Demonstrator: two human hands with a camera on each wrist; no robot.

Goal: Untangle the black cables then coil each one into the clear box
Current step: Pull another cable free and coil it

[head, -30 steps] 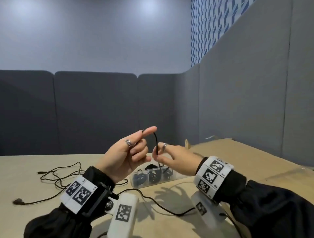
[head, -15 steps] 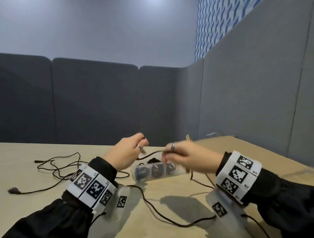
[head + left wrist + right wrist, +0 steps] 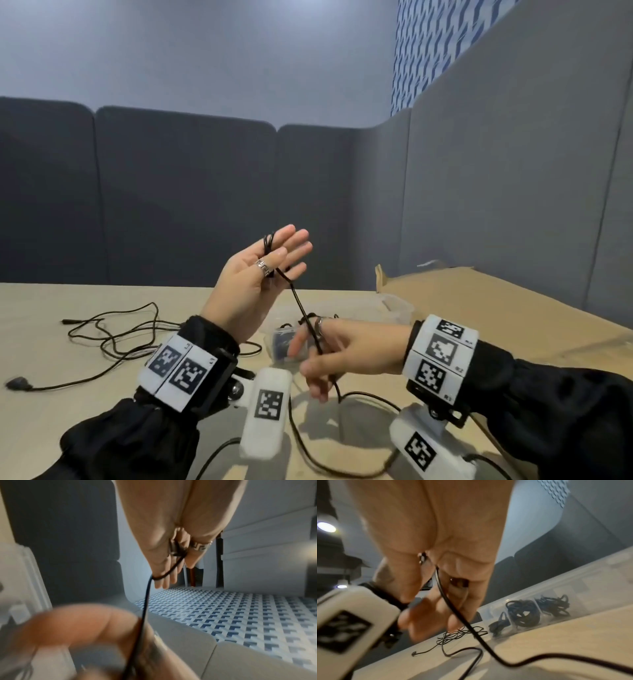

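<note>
My left hand (image 3: pixel 284 250) is raised palm toward me with straight fingers. Its thumb pins small loops of a thin black cable (image 3: pixel 298 301) against them. In the left wrist view the cable (image 3: pixel 145 601) wraps across the fingers (image 3: pixel 164 580). From there it runs taut down to my right hand (image 3: pixel 311 356), which grips it with curled fingers just above the table. Past that hand the cable (image 3: pixel 453 608) trails onto the table in loose bends. The clear box (image 3: pixel 594 588) lies behind the right hand, with coiled black cables in its compartments. It is half hidden in the head view (image 3: pixel 274 334).
A loose tangle of black cables (image 3: pixel 113 329) lies on the tan table at the left, with a plug (image 3: pixel 19 383) near the left edge. Flattened cardboard (image 3: pixel 479 301) covers the table's right side. Grey padded panels wall the back and right.
The left hand has risen and straightened its fingers, with cable looped on them. The right hand has dropped lower and toward me, so the cable is stretched between the two hands.
</note>
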